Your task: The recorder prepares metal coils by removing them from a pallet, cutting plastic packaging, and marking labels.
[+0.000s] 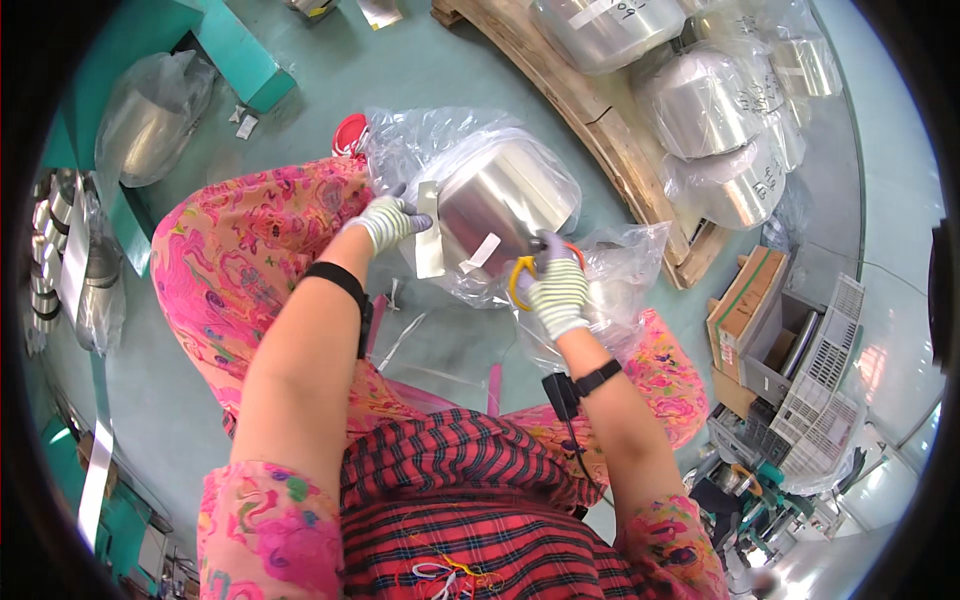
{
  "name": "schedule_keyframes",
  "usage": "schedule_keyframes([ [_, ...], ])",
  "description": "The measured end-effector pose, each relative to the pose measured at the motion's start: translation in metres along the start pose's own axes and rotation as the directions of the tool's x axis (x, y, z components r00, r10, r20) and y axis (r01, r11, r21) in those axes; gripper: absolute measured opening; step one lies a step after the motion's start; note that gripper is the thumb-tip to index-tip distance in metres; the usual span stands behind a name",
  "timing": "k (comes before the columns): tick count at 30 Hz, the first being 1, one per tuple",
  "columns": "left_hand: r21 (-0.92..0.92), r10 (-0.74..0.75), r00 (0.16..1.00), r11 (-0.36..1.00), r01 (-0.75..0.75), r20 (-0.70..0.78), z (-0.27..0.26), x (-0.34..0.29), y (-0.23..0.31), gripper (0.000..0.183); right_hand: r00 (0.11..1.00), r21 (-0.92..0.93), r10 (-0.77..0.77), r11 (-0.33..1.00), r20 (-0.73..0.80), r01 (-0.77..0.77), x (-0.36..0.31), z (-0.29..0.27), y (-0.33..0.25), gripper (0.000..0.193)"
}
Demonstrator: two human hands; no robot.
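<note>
Between my legs lies a shiny silver metal coil (505,200), tilted, inside a clear plastic bag (420,140) pushed back around it. My left hand (385,226), in a striped glove with grey fingertips, is closed at the coil's left edge on a pale flat strip (428,240). A small white label (481,253) sticks to the coil's near side. My right hand (558,290), gloved the same way, grips scissors (521,281) with yellow and red-orange handles, close to the coil's right edge; their blades are hidden. More clear plastic (625,270) lies beside that hand, around another silvery piece.
A wooden pallet (590,130) at the far right bears several bagged metal coils (705,100). Another bagged coil (150,130) stands far left near a teal metal frame (240,55). Right of me are a cardboard box (745,300) and grey plastic crates (820,390). Pink strips (494,388) lie on the floor.
</note>
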State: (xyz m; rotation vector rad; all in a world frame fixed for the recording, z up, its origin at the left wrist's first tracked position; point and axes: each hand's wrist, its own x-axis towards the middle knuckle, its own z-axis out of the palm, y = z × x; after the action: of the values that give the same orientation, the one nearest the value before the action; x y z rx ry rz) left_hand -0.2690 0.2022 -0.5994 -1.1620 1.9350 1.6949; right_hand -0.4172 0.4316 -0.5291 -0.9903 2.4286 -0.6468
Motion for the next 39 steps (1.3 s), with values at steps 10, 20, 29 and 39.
schedule_keyframes([
  [10, -0.122, 0.049, 0.979, 0.99, -0.074, -0.198, 0.02, -0.021, 0.01, 0.021, 0.889, 0.727, 0.449, 0.639, -0.087, -0.251, -0.002, -0.011, 0.045, 0.042],
  [20, 0.27, 0.402, 0.83, 0.811, -0.519, 0.387, 0.157, -0.079, 0.099, 0.029, 0.952, 0.765, 0.294, 0.631, -0.084, -0.128, 0.006, -0.034, 0.077, 0.029],
  [29, 0.309, 0.312, 0.84, 0.827, -0.47, 0.443, 0.174, -0.051, 0.024, 0.061, 0.648, 0.49, 0.761, 0.581, -0.042, -0.65, -0.031, -0.118, 0.141, 0.059],
  [39, 0.237, 0.128, 0.887, 0.938, -0.254, 0.444, 0.128, -0.076, 0.077, 0.031, 0.564, 0.507, 0.799, 0.405, 0.209, -0.761, -0.134, -0.248, 0.294, 0.045],
])
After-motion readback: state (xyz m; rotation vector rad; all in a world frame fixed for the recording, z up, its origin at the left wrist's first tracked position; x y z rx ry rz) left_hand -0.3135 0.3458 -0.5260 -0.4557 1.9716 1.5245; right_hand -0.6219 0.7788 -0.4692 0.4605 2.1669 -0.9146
